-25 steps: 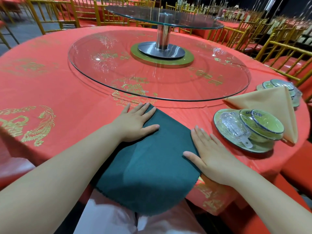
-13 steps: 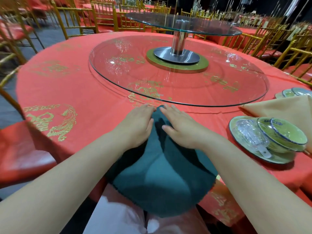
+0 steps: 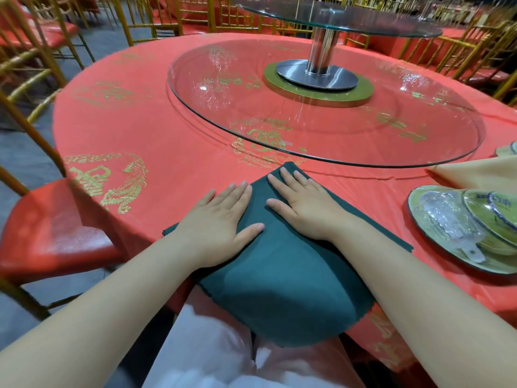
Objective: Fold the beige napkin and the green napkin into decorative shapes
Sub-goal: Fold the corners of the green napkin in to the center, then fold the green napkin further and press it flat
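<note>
The green napkin (image 3: 282,287) lies as a diamond on the red table's near edge, its far corner pointing at the glass turntable and its near part drooping over the edge onto my lap. My left hand (image 3: 221,222) presses flat on its left side, fingers spread. My right hand (image 3: 302,203) lies flat on the upper right part, close to the far corner. Neither hand grips the cloth. The beige napkin (image 3: 481,170) lies at the right edge, only partly in view, apart from both hands.
A green plate (image 3: 458,253) with bowls and a clear spoon sits to the right of the napkin. A large glass turntable (image 3: 321,113) on a steel post fills the table's middle. A red-seated gold chair (image 3: 50,228) stands at my left.
My right hand came from the napkin's right side to its far corner, then both hands slid apart and pressed flat. The view has turned left, so the dishes sit nearer the right edge.
</note>
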The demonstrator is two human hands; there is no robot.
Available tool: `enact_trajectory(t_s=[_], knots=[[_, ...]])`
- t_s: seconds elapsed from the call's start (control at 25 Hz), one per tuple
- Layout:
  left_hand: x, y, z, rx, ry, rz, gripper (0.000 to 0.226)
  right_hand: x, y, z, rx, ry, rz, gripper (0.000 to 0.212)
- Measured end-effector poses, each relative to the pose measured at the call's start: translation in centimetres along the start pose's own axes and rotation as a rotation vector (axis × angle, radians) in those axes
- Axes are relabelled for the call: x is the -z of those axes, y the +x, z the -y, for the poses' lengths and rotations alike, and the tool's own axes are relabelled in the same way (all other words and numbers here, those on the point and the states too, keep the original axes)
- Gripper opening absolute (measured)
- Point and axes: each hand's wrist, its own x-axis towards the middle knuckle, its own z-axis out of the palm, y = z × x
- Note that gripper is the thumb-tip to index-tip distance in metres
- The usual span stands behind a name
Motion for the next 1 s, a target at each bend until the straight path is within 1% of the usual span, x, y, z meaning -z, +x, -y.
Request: enact_trajectory(t_s=[0.08, 0.12, 0.16, 0.24, 0.28, 0.32, 0.36, 0.44, 0.48, 0.52, 0.56, 0.64, 0.68, 0.8, 0.88, 0.92, 1.0], knots=[[-0.1, -0.7, 0.2, 0.001, -0.003, -0.014, 0.092, -0.1, 0.0, 0.0, 0.0, -0.002, -0.012, 0.062], [-0.2, -1.2, 0.3, -0.023, -0.003, -0.03, 0.088, -0.1, 0.1, -0.1, -0.002, -0.002, -0.017, 0.061], [-0.2, -1.7, 0.4, -0.085, 0.007, -0.05, 0.083, -0.2, 0.1, -0.2, -0.003, -0.005, -0.022, 0.061], [-0.3, -3.1, 0.1, -0.321, 0.049, -0.079, 0.073, -0.5, 0.2, -0.3, 0.003, -0.022, -0.04, 0.061], [-0.5, -3.8, -0.1, -0.457, 0.074, -0.086, 0.073, -0.6, 0.3, -0.4, 0.012, -0.021, -0.06, 0.06], [-0.6, -4.4, -0.3, -0.57, 0.102, -0.091, 0.08, -0.6, 0.3, -0.5, 0.027, 0.004, -0.099, 0.06], [-0.9, -4.9, -0.5, -0.642, 0.143, -0.088, 0.091, -0.5, 0.2, -0.4, 0.048, 0.052, -0.155, 0.06], [-1.2, -5.3, -0.4, -0.68, 0.255, -0.088, 0.114, 0.2, -0.7, -0.3, 0.114, 0.183, -0.283, 0.056], [-1.3, -5.4, -0.3, -0.676, 0.298, -0.109, 0.119, 0.6, -1.7, -0.1, 0.156, 0.232, -0.327, 0.051], [-1.4, -5.4, -0.2, -0.672, 0.323, -0.131, 0.116, 1.0, -3.0, 0.0, 0.21, 0.269, -0.342, 0.047], [-1.5, -5.5, -0.2, -0.683, 0.329, -0.173, 0.102, 1.1, -4.6, 0.2, 0.273, 0.293, -0.328, 0.046], [-1.7, -5.8, 0.0, -0.735, 0.322, -0.291, 0.061, 0.7, -8.7, 0.6, 0.376, 0.29, -0.264, 0.051], [-1.8, -6.0, 0.1, -0.763, 0.312, -0.337, 0.054, 0.1, -10.8, 0.5, 0.407, 0.255, -0.242, 0.056], [-2.5, -6.0, -0.1, -0.854, 0.346, -0.453, 0.047, -2.2, -15.1, -0.9, 0.421, 0.0, -0.228, 0.077], [-2.9, -5.9, -0.1, -0.924, 0.345, -0.49, 0.041, -3.6, -16.2, -1.7, 0.409, -0.176, -0.244, 0.087], [-3.1, -5.9, -0.1, -0.956, 0.346, -0.494, 0.039, -4.1, -16.3, -1.9, 0.408, -0.221, -0.268, 0.089], [-3.1, -5.9, 0.0, -0.997, 0.342, -0.479, 0.037, -4.7, -16.2, -1.6, 0.434, -0.242, -0.354, 0.08]])
